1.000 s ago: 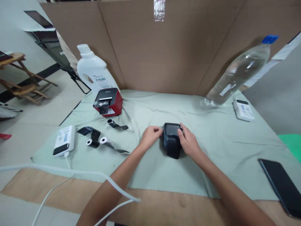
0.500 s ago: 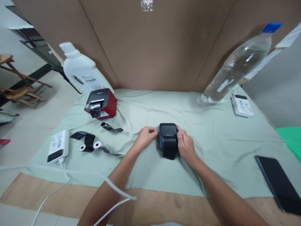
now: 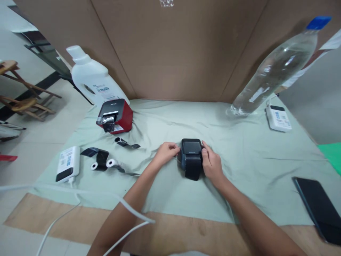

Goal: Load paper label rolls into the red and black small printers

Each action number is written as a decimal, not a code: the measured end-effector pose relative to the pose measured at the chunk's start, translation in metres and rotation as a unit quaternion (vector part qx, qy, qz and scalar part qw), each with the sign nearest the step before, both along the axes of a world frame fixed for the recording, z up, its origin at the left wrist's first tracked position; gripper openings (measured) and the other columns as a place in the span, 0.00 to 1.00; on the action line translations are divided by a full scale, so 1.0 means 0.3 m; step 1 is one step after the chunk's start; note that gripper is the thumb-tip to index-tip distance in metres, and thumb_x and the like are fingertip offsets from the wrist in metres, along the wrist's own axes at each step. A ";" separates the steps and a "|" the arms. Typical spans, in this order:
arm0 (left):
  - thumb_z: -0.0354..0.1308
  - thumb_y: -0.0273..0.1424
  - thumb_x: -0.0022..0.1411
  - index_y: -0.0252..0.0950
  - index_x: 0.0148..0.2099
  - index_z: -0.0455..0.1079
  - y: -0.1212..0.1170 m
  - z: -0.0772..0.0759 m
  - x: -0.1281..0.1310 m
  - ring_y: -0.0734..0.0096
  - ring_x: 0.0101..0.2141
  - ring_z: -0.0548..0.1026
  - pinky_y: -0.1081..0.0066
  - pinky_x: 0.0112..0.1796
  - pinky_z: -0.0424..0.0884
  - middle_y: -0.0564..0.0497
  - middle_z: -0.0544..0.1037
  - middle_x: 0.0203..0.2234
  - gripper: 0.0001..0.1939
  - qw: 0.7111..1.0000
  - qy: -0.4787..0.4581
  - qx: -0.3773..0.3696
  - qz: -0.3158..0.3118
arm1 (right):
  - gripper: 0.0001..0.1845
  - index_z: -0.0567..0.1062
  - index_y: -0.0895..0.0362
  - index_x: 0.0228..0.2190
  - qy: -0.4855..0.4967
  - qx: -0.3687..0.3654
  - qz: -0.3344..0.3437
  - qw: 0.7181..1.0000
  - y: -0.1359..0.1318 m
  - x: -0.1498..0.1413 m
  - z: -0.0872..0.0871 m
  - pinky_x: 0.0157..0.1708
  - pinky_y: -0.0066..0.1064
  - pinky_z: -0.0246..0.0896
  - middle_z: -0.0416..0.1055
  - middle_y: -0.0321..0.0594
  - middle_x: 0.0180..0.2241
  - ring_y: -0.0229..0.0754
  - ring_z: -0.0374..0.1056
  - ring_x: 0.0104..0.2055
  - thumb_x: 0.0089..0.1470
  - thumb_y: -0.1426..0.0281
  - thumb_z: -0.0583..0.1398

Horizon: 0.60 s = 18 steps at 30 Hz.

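Note:
In the middle of the cloth stands a small dark printer (image 3: 191, 147), and a wide black strip (image 3: 193, 167) hangs out of its front. My right hand (image 3: 212, 163) grips the printer's right side, thumb on the near face and fingers behind. At its left side, my left hand (image 3: 167, 153) is closed in a pinch against the edge. A thin pale line, perhaps a cable, shows just below those fingertips; what they hold is too small to make out.
Left are a red and black printer (image 3: 117, 115), a white jug (image 3: 97, 78), black strip rolls (image 3: 102, 160) and a white power bank (image 3: 68, 163) with a cable (image 3: 112, 197). Right are a water bottle (image 3: 277, 74), another power bank (image 3: 278, 118) and a phone (image 3: 318, 208). Cardboard (image 3: 176, 53) stands behind.
The view has shifted very slightly. Both hands keep their places at the printer's sides, and nothing else has visibly moved.

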<state>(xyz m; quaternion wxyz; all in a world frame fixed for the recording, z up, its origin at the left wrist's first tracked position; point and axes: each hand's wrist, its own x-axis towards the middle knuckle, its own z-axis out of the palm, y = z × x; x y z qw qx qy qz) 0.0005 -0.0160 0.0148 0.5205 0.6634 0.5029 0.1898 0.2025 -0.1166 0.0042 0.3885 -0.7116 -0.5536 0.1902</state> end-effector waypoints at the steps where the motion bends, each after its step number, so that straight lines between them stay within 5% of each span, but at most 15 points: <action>1: 0.55 0.35 0.55 0.35 0.25 0.71 0.000 -0.001 0.001 0.73 0.25 0.70 0.74 0.30 0.63 0.54 0.74 0.20 0.11 1.000 -0.001 -0.002 0.000 | 0.35 0.72 0.64 0.61 -0.004 -0.005 0.000 1.000 0.001 -0.001 0.002 0.56 0.46 0.68 0.74 0.53 0.57 0.55 0.74 0.56 0.68 0.54 0.45; 18: 0.55 0.34 0.59 0.35 0.26 0.72 -0.025 -0.016 0.000 0.71 0.26 0.72 0.73 0.30 0.64 0.53 0.76 0.22 0.12 0.999 -0.006 0.037 0.004 | 0.29 0.73 0.60 0.58 0.053 0.013 0.010 0.998 0.010 0.021 -0.019 0.58 0.48 0.66 0.76 0.52 0.55 0.54 0.73 0.57 0.65 0.60 0.49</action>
